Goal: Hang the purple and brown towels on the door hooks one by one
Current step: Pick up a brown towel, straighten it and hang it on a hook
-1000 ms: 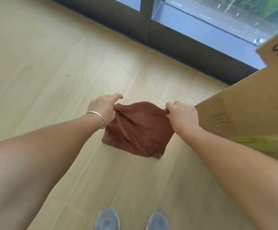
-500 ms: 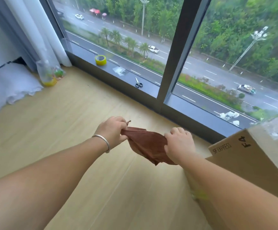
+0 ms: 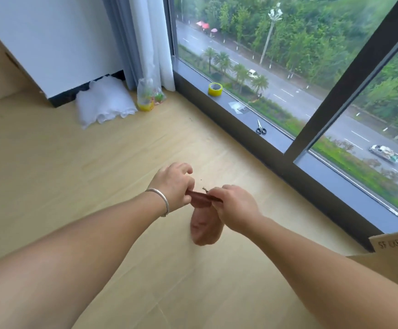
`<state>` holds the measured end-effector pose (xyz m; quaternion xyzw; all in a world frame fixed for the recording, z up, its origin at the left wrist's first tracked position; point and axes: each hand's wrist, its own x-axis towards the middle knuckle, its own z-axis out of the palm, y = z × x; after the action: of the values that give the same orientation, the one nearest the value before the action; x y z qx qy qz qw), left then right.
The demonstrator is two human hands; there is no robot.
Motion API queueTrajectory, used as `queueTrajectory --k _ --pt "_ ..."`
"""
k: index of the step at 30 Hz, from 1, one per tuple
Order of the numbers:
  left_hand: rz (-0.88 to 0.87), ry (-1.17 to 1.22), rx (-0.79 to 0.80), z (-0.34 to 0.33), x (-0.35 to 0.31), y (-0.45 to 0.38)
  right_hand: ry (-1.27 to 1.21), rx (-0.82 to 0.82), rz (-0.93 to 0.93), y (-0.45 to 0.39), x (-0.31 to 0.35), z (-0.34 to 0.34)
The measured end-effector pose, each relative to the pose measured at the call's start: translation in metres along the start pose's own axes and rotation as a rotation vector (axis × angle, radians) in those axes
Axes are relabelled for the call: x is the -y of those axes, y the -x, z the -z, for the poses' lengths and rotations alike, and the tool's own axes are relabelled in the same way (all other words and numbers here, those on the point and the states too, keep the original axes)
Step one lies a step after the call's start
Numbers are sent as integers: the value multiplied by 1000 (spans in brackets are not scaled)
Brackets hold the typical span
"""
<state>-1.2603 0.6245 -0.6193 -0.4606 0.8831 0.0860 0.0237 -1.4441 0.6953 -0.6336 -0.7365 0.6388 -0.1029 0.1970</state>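
Note:
The brown towel [image 3: 206,227] hangs bunched and blurred over the wooden floor, held by its top edge between both hands. My left hand [image 3: 173,184], with a silver bracelet on the wrist, pinches the left end of that edge. My right hand [image 3: 234,205] pinches the right end, close to the left hand. A small loop sticks up from the edge between the hands. No purple towel, door or hooks are in view.
A large window [image 3: 312,74] with a dark sill runs along the right; a yellow tape roll [image 3: 215,89] and scissors [image 3: 261,128] lie on the sill. A cardboard box [image 3: 394,257] stands at lower right. A white pillow [image 3: 103,103], a plastic bag [image 3: 148,96] and curtains [image 3: 143,39] fill the far corner.
The view has swung up and left from the floor to the window corner. My hands have come closer together, and the spread towel now hangs gathered from its top edge.

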Motion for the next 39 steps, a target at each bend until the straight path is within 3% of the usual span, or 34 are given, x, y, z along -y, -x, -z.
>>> queueTrajectory --k 9,17,23,28,33,36,39 --pt "325 170 -168 -25 85 92 67 1 268 -33 75 -22" --pt "505 61 -263 26 167 163 267 46 346 -69 153 -31" --pt "616 -17 -403 65 182 220 305 -60 466 -76 205 -20" --pt "646 -24 -514 79 151 286 314 -73 608 -42 226 -16" --pt "393 76 -401 27 73 339 363 -44 696 23 188 -50" --pt "338 170 -258 -47 25 357 407 89 707 66 142 -104" --pt "359 203 -114 -146 -19 378 463 354 652 120 100 -167"
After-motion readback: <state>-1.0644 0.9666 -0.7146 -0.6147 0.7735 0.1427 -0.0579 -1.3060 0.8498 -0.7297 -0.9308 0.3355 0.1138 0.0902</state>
